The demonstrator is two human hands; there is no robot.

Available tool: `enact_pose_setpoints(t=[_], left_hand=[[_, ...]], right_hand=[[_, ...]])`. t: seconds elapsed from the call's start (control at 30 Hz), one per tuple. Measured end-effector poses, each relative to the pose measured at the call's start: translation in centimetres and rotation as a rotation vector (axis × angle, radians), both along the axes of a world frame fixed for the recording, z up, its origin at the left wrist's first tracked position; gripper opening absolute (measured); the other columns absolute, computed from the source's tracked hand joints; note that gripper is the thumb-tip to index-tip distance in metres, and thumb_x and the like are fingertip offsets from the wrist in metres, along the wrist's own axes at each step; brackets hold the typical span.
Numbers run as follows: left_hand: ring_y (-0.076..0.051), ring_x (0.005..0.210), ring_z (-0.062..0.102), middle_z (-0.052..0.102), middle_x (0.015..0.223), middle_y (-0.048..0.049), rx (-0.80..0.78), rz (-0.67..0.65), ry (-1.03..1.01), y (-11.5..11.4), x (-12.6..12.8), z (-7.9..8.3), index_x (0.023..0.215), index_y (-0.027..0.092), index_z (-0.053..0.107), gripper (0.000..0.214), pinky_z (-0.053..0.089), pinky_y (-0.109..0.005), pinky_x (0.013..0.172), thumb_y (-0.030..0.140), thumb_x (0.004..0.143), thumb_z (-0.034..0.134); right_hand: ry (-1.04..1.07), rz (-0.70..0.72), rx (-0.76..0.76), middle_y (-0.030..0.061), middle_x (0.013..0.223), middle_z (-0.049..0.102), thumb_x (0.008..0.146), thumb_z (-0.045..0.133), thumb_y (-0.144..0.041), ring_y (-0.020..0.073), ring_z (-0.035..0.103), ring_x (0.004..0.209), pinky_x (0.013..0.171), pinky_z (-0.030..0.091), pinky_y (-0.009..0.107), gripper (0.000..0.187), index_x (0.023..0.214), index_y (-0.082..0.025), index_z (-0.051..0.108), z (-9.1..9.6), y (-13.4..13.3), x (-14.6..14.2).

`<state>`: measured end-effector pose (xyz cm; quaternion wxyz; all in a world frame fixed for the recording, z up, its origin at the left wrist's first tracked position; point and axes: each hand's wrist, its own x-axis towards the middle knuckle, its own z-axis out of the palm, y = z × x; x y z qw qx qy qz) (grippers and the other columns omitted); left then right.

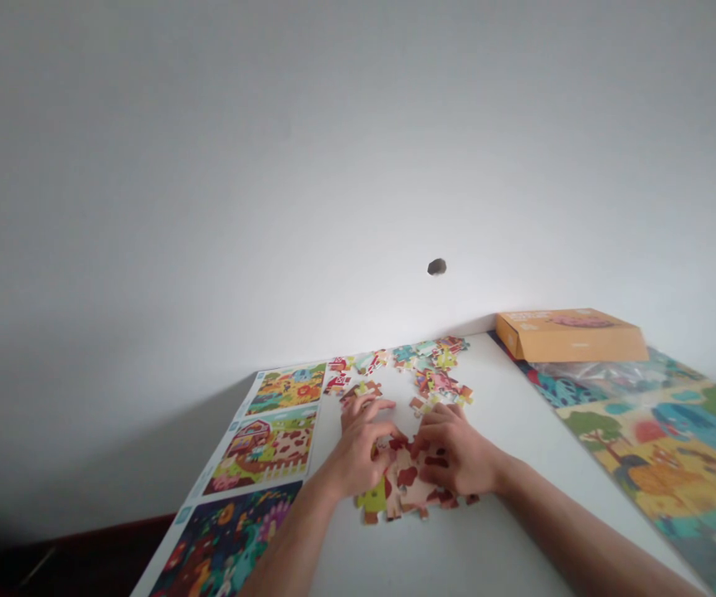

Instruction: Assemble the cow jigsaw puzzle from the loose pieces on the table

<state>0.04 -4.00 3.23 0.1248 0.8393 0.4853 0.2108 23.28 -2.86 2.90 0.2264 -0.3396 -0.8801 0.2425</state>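
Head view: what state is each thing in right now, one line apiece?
Left hand: fingers bent, at the cow section.
Right hand: fingers curled, at the cow section.
Cow section: partly assembled, flat, edges uneven.
Outlying pieces: scattered in clusters; any joins unclear.
Picture sheet: flat.
Orange box: lying flat; open or shut unclear.
Clear plastic: crumpled.
Animal picture: flat.

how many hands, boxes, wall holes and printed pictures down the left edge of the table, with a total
Hands: 2 (left hand, right hand)
Orange box: 1
Wall hole: 1
Printed pictures down the left edge: 3
Total: 7
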Motion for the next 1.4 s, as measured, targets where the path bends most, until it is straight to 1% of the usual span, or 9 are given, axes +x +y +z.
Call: enact_pose_setpoints(t=[0.17,0.33,0.57,0.83,1.1,1.23,1.3,1.33,1.4], left_hand=[[-0.033,0.136,0.032,0.055,0.136,-0.0004,-0.020,-0.006,0.004,-0.1,0.0,0.2,0.089,0.030,0.074,0.024,0.018,-0.056,0.116,0.018,0.070,0.067],[-0.033,0.137,0.031,0.054,0.137,0.0001,-0.027,-0.001,0.021,-0.1,0.0,0.3,0.090,0.030,0.074,0.021,0.020,-0.055,0.116,0.020,0.071,0.069],[-0.033,0.136,0.031,0.054,0.136,0.0004,0.003,-0.001,0.029,0.1,-0.1,-0.3,0.089,0.031,0.074,0.020,0.019,-0.056,0.115,0.022,0.071,0.070],[-0.032,0.136,0.031,0.054,0.137,0.0001,0.005,-0.007,0.043,0.1,-0.1,-0.2,0.089,0.030,0.073,0.020,0.020,-0.055,0.115,0.021,0.071,0.070],[-0.034,0.135,0.031,0.054,0.137,-0.0011,0.002,-0.016,0.025,0.2,-0.1,-0.2,0.088,0.028,0.073,0.019,0.020,-0.056,0.115,0.022,0.071,0.070],[-0.034,0.135,0.032,0.054,0.136,-0.0021,-0.009,-0.018,0.024,0.1,-0.1,0.1,0.087,0.027,0.073,0.016,0.022,-0.057,0.114,0.021,0.072,0.069],[-0.036,0.135,0.032,0.054,0.137,-0.0035,-0.018,-0.036,0.027,0.1,-0.1,0.2,0.087,0.026,0.073,0.016,0.024,-0.056,0.113,0.028,0.072,0.073],[-0.037,0.135,0.031,0.053,0.138,-0.0046,-0.022,-0.047,0.027,0.1,-0.1,0.2,0.088,0.025,0.072,0.019,0.025,-0.056,0.113,0.032,0.071,0.075],[-0.039,0.135,0.029,0.052,0.139,-0.0065,-0.026,-0.065,0.029,0.0,-0.2,0.2,0.090,0.024,0.072,0.030,0.025,-0.058,0.112,0.041,0.067,0.079]], right_hand=[[-0.024,-0.011,0.034,0.0001,0.084,0.062,0.066,0.078,-0.026,0.0215,0.049,0.093,0.089,0.030,0.038,0.015,0.078,-0.024,0.069,0.2,-0.1,0.1],[-0.041,-0.020,0.050,-0.0004,0.081,0.061,0.065,0.078,-0.025,0.0206,0.048,0.092,0.087,0.031,0.037,0.016,0.067,-0.021,0.063,0.3,-0.1,0.1],[-0.028,-0.014,0.017,-0.0002,0.082,0.061,0.065,0.079,-0.025,0.0207,0.048,0.091,0.088,0.031,0.038,0.017,0.066,-0.020,0.062,0.0,0.0,0.1],[-0.019,0.002,0.019,0.0000,0.083,0.060,0.065,0.079,-0.026,0.0206,0.048,0.091,0.089,0.031,0.038,0.018,0.066,-0.020,0.062,-0.5,0.2,0.1],[-0.022,0.000,0.003,0.0004,0.082,0.060,0.065,0.078,-0.027,0.0210,0.048,0.091,0.090,0.031,0.039,0.018,0.065,-0.020,0.061,-0.2,0.2,0.2],[-0.027,0.009,0.014,0.0008,0.082,0.060,0.064,0.075,-0.024,0.0216,0.049,0.091,0.090,0.032,0.039,0.014,0.066,-0.020,0.062,0.0,0.1,0.2],[0.004,-0.015,0.028,0.0011,0.081,0.061,0.067,0.070,-0.019,0.0212,0.050,0.091,0.088,0.033,0.038,0.008,0.067,-0.020,0.062,0.2,0.0,0.2],[0.032,-0.048,0.037,0.0013,0.081,0.062,0.069,0.067,-0.017,0.0209,0.051,0.090,0.086,0.034,0.037,0.005,0.069,-0.020,0.063,0.4,0.1,0.3],[0.086,-0.149,0.060,0.0020,0.081,0.063,0.074,0.060,-0.014,0.0203,0.053,0.088,0.085,0.035,0.036,0.006,0.073,-0.020,0.063,0.6,0.2,0.6]])
